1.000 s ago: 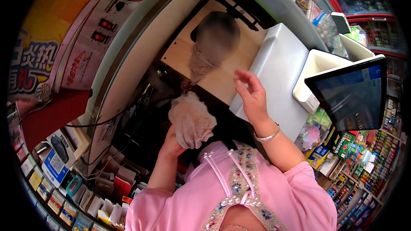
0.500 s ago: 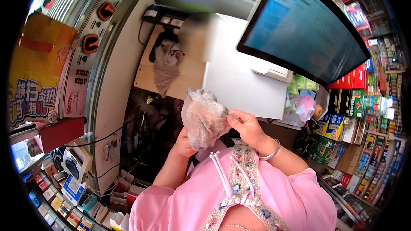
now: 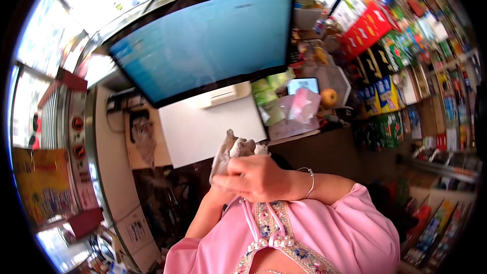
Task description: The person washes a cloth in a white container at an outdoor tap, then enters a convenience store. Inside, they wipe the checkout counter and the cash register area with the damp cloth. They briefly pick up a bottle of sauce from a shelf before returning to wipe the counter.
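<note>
Right hand [image 3: 261, 175]: crosses leftward in front of the chest, back uppermost, fingers [image 3: 231, 182] bent inward. Right forearm [image 3: 327, 186] enters from the right, nearly level. Left hand [image 3: 219, 194]: largely hidden behind the right; finger pose not determinable. Left forearm [image 3: 203, 218] rises from the near left, slanting rightward. Both hands meet closely.

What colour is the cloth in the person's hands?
The cloth is pale greyish beige, seen best in the head view.
</note>
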The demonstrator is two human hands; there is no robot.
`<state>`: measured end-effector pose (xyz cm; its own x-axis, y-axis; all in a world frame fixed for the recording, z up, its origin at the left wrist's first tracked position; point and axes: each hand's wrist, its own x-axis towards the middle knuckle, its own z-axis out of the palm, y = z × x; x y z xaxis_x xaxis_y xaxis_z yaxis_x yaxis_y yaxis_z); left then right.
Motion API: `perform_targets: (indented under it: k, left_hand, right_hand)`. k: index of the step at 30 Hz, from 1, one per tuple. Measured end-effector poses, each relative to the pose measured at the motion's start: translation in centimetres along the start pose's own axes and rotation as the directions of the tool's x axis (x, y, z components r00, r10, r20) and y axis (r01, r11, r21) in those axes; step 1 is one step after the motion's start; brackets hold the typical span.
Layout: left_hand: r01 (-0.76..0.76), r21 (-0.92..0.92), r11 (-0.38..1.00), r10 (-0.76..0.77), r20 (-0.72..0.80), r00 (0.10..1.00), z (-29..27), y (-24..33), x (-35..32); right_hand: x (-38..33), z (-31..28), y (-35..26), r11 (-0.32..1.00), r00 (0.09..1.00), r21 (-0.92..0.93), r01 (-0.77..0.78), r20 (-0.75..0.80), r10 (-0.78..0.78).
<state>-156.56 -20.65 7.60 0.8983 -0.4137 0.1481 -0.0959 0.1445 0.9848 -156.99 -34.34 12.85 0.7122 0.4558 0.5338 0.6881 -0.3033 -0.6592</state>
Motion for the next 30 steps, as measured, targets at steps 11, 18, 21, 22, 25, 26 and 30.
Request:
perform_targets:
  k: [11, 18, 21, 22, 25, 26, 30]
  left_hand:
    - [0.599, -0.343, 0.723, -0.388, 0.515, 0.764, 12.0, -8.3, 7.5]
    - [0.214, -0.029, 0.976, -0.119, 0.757, 0.642, 20.9, -4.8, 10.4]
    - [-0.94, 0.121, 0.319, 0.116, 0.979, 0.165, 27.6, -2.1, 11.8]
    - [-0.92, 0.09, 0.382, 0.088, 0.987, 0.133, 29.9, -2.1, 11.6]
    - [0.68, -0.127, 0.723, -0.373, 0.757, 0.537, 30.4, -7.4, 9.4]
    - [0.656, -0.082, 0.75, -0.328, 0.816, 0.476, 32.3, -7.5, 9.9]
    - [-0.296, 0.08, 0.952, -0.019, 0.979, 0.202, 40.2, -9.0, 12.9]
  right_hand:
    - [-8.7, -6.5, -2.9, 0.904, 0.98, -0.381, -0.192, -0.114, 0.16]
    - [-15.7, -8.6, -5.5, 0.784, 0.823, -0.399, -0.476, -0.517, 0.237]
    - [-19.9, -10.5, -5.9, 0.74, 0.681, -0.352, -0.573, -0.707, 0.191]
    - [-21.4, -11.3, -5.5, 0.74, 0.619, -0.321, -0.591, -0.769, 0.161]
    - [-24.7, -15.6, -3.9, 0.796, 0.432, -0.209, -0.568, -0.899, 0.072]
    - [-26.5, -17.6, -3.3, 0.789, 0.349, -0.175, -0.589, -0.936, 0.053]
    - [-35.0, -25.0, 0.5, 0.831, 0.0, 0.084, -0.549, -0.995, 0.1]
